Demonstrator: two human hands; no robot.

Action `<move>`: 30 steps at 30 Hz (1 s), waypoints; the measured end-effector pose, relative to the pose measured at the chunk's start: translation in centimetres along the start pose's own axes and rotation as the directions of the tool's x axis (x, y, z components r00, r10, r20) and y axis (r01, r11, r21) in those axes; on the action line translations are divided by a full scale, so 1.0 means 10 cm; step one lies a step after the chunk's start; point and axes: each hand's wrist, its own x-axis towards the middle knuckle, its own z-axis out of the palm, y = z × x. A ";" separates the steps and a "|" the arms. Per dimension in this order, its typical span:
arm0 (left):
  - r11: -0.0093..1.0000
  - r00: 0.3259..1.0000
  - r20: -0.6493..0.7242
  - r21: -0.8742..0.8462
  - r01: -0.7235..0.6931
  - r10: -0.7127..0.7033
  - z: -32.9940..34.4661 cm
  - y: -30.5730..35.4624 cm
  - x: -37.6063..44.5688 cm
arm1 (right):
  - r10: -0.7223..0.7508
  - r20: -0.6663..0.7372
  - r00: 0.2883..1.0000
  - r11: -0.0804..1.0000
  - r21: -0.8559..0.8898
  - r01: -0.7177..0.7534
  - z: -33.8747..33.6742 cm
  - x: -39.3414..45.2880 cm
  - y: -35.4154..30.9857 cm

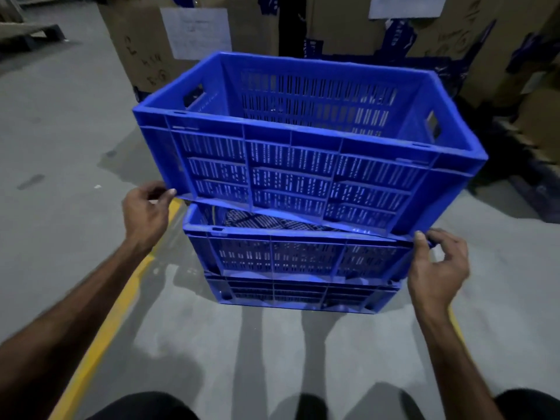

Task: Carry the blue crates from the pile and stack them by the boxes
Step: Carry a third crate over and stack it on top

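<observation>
Top crate (303,140) sits tilted on 2 stacked crates (300,268), in front of cardboard boxes (145,40). Left hand (145,210) pinches its bottom left corner; right hand (436,268) curls at bottom right corner w/ thumb on the edge. Checked cloth (260,221) in middle crate mostly hidden. Box labels (200,31) unreadable.

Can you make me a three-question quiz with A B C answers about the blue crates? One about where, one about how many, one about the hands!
1. Where does the top crate sit?
A. on the stack, tilted
B. on the floor
C. on a cardboard box

2. How many blue crates show?
A. one
B. three
C. five

3. What are the hands doing?
A. hanging idle
B. holding paper
C. touching the top crate's bottom corners

Answers:
1 A, its left end rides higher than the middle crate.
2 B, a bottom crate lies beneath.
3 C, left hand and right hand meet its corners.
</observation>
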 end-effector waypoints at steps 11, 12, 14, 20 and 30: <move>0.994 0.999 0.003 0.095 -0.045 0.045 -0.11 0.09 -0.21 | 0.023 0.073 0.997 1.000 0.011 -0.024 -0.09 0.16 0.06; 0.995 0.999 -0.005 0.095 -0.042 0.042 -0.13 0.10 -0.24 | 0.028 0.076 0.997 1.000 0.003 -0.028 -0.09 0.17 0.07; 0.997 0.999 -0.019 0.071 -0.029 0.031 -0.17 0.12 -0.30 | 0.043 0.081 0.996 0.999 -0.018 -0.042 -0.08 0.20 0.10; 0.998 0.998 -0.038 0.037 -0.046 0.048 -0.15 0.22 -0.50 | 0.139 0.130 0.982 0.990 -0.027 -0.136 -0.08 0.29 0.18; 0.997 0.999 -0.032 0.067 -0.033 0.035 -0.06 0.25 -0.71 | 0.175 0.189 0.966 0.984 -0.006 -0.177 -0.20 0.44 0.19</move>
